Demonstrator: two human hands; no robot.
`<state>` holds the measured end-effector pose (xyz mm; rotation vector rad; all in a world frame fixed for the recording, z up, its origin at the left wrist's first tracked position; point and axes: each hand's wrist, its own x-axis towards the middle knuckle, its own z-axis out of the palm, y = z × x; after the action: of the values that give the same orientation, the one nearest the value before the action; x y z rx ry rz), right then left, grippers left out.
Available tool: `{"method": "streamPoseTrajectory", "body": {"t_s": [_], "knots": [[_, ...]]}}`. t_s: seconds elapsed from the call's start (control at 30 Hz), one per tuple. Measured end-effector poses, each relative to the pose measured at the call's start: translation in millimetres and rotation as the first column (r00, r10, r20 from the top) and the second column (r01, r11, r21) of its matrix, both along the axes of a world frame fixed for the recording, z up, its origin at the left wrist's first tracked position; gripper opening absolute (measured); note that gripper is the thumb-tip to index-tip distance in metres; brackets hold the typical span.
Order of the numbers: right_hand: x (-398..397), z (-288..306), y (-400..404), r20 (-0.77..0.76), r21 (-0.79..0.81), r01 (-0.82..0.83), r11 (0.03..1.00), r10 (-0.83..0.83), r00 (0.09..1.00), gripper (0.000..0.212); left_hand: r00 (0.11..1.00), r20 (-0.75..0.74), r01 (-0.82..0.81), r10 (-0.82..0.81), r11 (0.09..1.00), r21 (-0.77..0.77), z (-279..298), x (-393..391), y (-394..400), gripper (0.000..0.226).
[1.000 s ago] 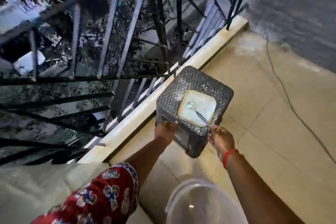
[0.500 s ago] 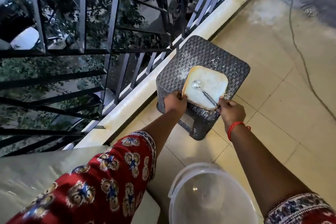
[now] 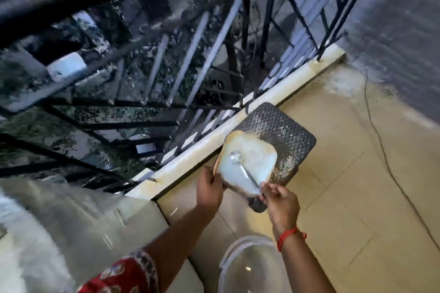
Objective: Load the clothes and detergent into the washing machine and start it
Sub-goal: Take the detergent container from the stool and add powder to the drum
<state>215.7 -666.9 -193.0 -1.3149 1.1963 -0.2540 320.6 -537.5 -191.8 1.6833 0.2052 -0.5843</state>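
Observation:
A cream square detergent container point(image 3: 257, 158) full of white powder is held tilted, partly off the dark woven stool point(image 3: 290, 135). My left hand point(image 3: 209, 189) grips its left edge. My right hand point(image 3: 281, 200) is closed on the handle of a metal spoon point(image 3: 240, 164) that lies in the powder. The pale top of the washing machine point(image 3: 78, 223) fills the lower left, blurred. Its clear round lid point(image 3: 250, 269) shows at the bottom centre.
A black metal railing point(image 3: 166, 93) stands on a white curb point(image 3: 238, 131) to the left, with a drop beyond it. Beige floor tiles point(image 3: 357, 197) spread right, crossed by a thin dark cable point(image 3: 383, 154). A grey wall point(image 3: 400, 31) rises at the upper right.
The container has been lifted and tilted off the stool's top toward me. My right hand stays closed on the spoon handle, and the view has swung upward and blurred.

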Motion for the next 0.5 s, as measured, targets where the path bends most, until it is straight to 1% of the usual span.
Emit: {"method": "streamPoseTrajectory", "body": {"t_s": [0.1, 0.17, 0.23, 0.27, 0.37, 0.4, 0.5], "knots": [[-12, 50, 33, 0.028, -0.053, -0.012, 0.999, 0.013, 1.0, 0.017, 0.998, -0.011, -0.066, 0.066, 0.996, -0.054, 48, -19, 38, 0.008], [-18, 83, 57, 0.054, -0.03, -0.027, 0.999, 0.028, 0.998, 0.013, 0.995, 0.008, -0.098, 0.098, 0.993, -0.06, 77, -29, 66, 0.011], [-23, 107, 79, 0.064, -0.033, -0.086, 0.996, 0.088, 0.994, 0.008, 0.992, 0.02, -0.121, 0.123, 0.991, -0.057, 102, -38, 93, 0.017], [-25, 119, 90, 0.069, -0.04, -0.126, 0.991, 0.129, 0.989, 0.006, 0.99, 0.007, -0.138, 0.14, 0.987, -0.086, 111, -42, 108, 0.02], [-29, 154, 123, 0.092, -0.144, -0.249, 0.958, 0.263, 0.96, 0.005, 0.981, -0.015, -0.194, 0.194, 0.97, -0.147, 142, -52, 151, 0.024], [-30, 163, 134, 0.075, -0.177, -0.283, 0.943, 0.3, 0.951, 0.008, 0.976, -0.016, -0.219, 0.219, 0.963, -0.158, 152, -57, 167, 0.024], [-32, 188, 176, 0.003, -0.255, -0.401, 0.88, 0.416, 0.909, 0.035, 0.961, 0.006, -0.27, 0.275, 0.948, -0.171, 181, -74, 219, 0.021]]}}
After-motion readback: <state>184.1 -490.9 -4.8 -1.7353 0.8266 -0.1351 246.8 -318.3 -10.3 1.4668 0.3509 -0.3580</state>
